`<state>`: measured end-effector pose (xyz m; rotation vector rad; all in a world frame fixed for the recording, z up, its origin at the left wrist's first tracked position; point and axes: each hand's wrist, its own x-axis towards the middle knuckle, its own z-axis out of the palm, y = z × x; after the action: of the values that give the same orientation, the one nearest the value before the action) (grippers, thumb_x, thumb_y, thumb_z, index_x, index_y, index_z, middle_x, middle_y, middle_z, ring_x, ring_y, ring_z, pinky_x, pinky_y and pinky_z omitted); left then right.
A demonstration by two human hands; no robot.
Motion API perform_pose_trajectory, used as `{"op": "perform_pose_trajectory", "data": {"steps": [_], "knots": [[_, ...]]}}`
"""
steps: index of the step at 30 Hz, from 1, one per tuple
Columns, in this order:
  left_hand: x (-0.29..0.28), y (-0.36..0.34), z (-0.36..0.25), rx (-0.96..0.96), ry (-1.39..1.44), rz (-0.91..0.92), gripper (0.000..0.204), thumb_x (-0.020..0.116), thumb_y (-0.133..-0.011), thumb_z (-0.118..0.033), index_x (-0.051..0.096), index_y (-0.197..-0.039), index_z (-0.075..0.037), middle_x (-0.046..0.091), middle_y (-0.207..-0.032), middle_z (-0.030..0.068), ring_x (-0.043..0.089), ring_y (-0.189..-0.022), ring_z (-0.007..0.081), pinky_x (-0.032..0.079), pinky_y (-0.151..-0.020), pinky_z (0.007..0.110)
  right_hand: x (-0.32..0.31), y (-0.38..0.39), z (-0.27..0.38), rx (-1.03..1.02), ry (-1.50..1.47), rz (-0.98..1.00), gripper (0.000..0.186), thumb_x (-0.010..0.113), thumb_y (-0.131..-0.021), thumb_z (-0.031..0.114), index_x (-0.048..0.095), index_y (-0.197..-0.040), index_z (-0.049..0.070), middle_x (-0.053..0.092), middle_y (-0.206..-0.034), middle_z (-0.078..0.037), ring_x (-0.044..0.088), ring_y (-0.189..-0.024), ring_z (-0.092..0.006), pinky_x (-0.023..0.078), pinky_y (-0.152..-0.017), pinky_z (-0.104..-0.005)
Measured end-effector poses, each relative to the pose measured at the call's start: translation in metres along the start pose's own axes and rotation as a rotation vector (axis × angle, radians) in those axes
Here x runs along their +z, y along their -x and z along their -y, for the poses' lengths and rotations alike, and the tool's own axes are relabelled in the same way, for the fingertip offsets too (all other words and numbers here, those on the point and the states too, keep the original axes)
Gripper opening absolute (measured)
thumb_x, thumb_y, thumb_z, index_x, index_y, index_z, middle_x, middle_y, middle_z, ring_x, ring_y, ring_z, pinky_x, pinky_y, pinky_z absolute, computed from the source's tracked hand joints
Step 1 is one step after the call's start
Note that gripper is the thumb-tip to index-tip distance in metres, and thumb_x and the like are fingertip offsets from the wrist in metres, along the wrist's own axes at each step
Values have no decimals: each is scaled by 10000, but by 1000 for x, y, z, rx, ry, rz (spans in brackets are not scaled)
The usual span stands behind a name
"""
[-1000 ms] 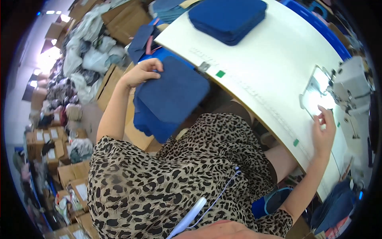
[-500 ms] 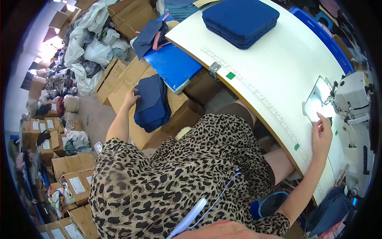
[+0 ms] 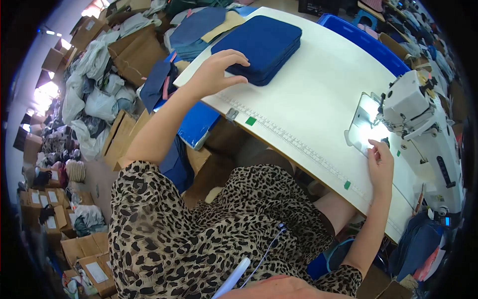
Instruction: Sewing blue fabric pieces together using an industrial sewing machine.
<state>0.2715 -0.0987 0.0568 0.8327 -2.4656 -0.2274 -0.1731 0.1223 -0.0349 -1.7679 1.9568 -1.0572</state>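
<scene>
My left hand (image 3: pixel 219 73) is over the left part of the table, thumb and fingers apart with nothing between them. It is at the near left side of a thick stack of dark blue rounded-corner fabric pieces (image 3: pixel 264 42), partly in front of it; contact cannot be made out. My right hand (image 3: pixel 381 167) rests at the sewing machine (image 3: pixel 408 97), beside its lit metal plate (image 3: pixel 361 122). Its fingers are curled in, thumb close to the index finger; anything pinched there is too small to see. Behind my left arm, a pile of dark blue cut pieces (image 3: pixel 175 167) is partly hidden.
The white table (image 3: pixel 308 89) has a ruler strip along its near edge. A blue bin (image 3: pixel 366 42) borders the far side. Left of the table are a blue packet (image 3: pixel 196 124), cardboard boxes (image 3: pixel 137 52) and plastic bags (image 3: pixel 102 102). Dark fabric (image 3: pixel 416 244) hangs at the lower right.
My left hand has left the cut pieces on the box and moved up and right to the blue stack on the table. My right hand stays by the machine plate. The view has shifted.
</scene>
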Motion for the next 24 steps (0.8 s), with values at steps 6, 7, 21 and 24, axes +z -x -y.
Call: {"op": "perform_pose_trajectory", "data": {"steps": [6, 7, 21, 24], "knots": [[-7, -52, 5, -229, 39, 361, 185, 789, -826, -175, 712, -931, -43, 644, -957, 64, 618, -879, 211, 503, -809, 316, -5, 1, 6, 1, 36, -22, 246, 642, -863, -13, 695, -1091, 65, 536, -783, -44, 458, -630, -140, 423, -582, -279], [-7, -53, 6, -254, 66, 377, 171, 785, -830, -167, 714, -923, -42, 639, -942, 59, 613, -871, 205, 500, -802, 316, -6, 1, 8, 14, 36, -31, 246, 642, -863, -13, 695, -1091, 65, 536, -783, -44, 458, -630, -140, 423, -582, -279], [-7, -62, -10, -302, -46, 439, 293, 819, -785, -143, 666, -1016, -48, 608, -943, 51, 554, -857, 180, 484, -810, 292, -6, 0, 13, 25, 47, -9, 214, 655, -865, 43, 703, -1070, 76, 570, -792, -57, 493, -632, -179, 441, -606, -307], [-7, -63, -8, -363, -50, 494, 298, 822, -785, -145, 661, -1016, -47, 605, -937, 51, 553, -863, 183, 484, -809, 288, -6, 0, 14, 16, 53, -13, 200, 653, -870, 54, 700, -1063, 70, 574, -796, -64, 501, -635, -186, 445, -609, -315]]}}
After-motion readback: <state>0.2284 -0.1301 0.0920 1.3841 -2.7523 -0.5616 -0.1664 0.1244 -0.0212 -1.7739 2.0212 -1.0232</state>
